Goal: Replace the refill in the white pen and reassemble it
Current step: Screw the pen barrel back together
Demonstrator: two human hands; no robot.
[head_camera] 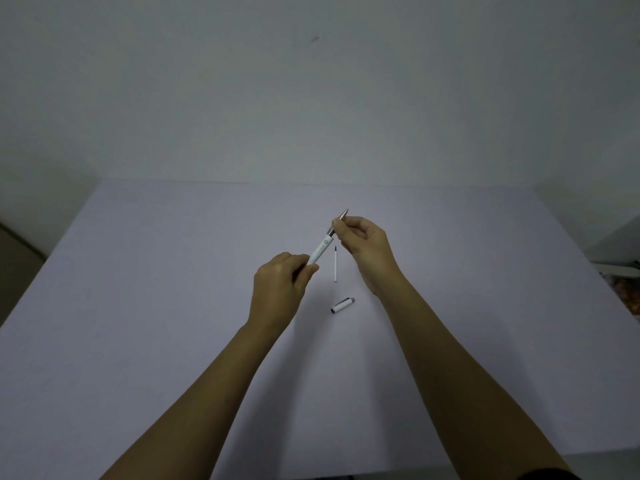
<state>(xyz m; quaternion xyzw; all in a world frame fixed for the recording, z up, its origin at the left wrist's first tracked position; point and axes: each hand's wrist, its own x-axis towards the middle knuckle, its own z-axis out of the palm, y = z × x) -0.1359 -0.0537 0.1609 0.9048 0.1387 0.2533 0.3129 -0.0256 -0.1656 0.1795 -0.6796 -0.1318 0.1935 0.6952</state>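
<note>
Pen: the white pen is held in the air over the middle of the bench, slanting up toward the far right; its metal tip points away from the person.
Left hand: the left hand has its grip closed around the near end of the barrel.
Right hand: the right hand pinches the metal tip section between thumb and fingertips, just where it meets the barrel.
Refill: one thin white refill lies on the bench between the two hands, running near to far, dark point at the far end. Whether it is the old one or the new one cannot be told.
Cap: one white cap lies on the bench, near side of the refill, well apart from the pen.
Done so far: the cap is off and a refill is out on the bench.
Step in hand: the tip section looks to be twisted at the barrel joint; loosening or tightening cannot be told.
Left to do: at the least, the cap must go back on.
Count: one pen, one refill, one cap, two hands.
</note>
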